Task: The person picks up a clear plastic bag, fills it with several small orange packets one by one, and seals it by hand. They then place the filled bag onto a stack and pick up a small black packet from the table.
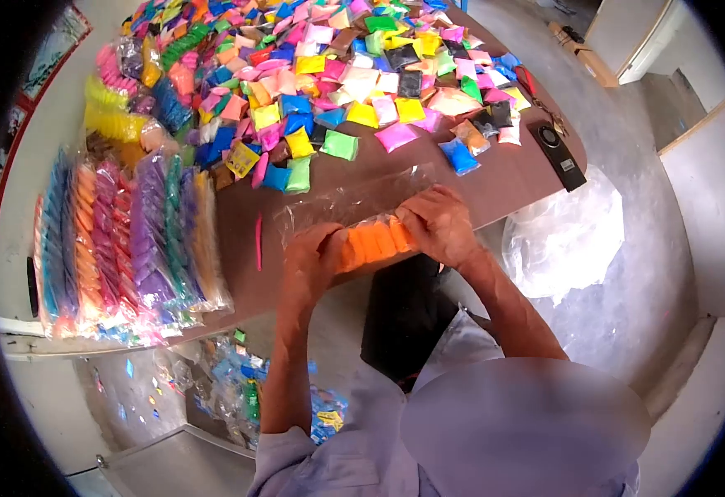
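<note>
At the table's front edge, both hands grip a clear plastic bag [342,197] with a row of bright orange packets [379,240] in its lower part. My left hand [311,255] is closed on the left end of the bag, its thumb against the orange packets. Over the right end, my right hand [438,225] has its fingers curled on the plastic. The bag's upper part lies loose and transparent on the table beyond the packets. Left of my left hand lies a thin pink stick [259,242].
A large heap of small coloured packets [321,83] covers the far table [511,182]. Long clear bags of coloured packets [130,240] stand at the left. A black device [557,153] lies near the right edge. Plastic bags [238,381] and a white plastic sack [565,232] are below.
</note>
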